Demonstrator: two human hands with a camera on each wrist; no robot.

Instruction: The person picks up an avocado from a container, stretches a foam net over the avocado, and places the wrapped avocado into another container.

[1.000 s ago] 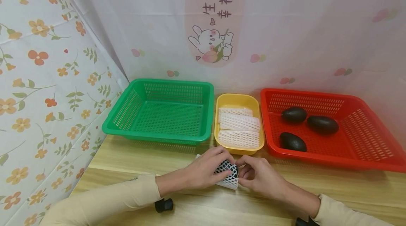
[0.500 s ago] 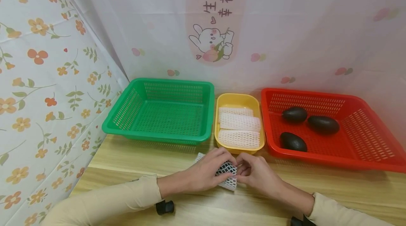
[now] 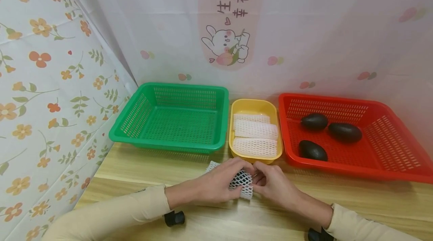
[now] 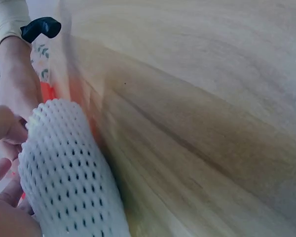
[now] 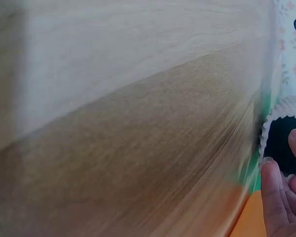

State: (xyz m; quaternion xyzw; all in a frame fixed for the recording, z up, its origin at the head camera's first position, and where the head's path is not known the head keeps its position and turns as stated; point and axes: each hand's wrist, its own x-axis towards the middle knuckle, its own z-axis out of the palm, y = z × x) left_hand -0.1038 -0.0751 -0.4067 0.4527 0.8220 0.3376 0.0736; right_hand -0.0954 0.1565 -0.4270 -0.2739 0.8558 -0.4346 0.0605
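One foam-mesh sleeve (image 4: 74, 173) wraps dark fruit (image 5: 281, 140), left grip (image 3: 218, 182) clasping it, right grip (image 3: 277, 186) pinching the scalloped rim (image 5: 264, 130)

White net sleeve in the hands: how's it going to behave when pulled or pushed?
Probably stretchy: the white net sleeve sits round the dark fruit, with diamond gaps open over it in the head view. Likely light for its size, being open mesh. It looks thin at the edge in the right wrist view, so may fold or buckle if pushed there.
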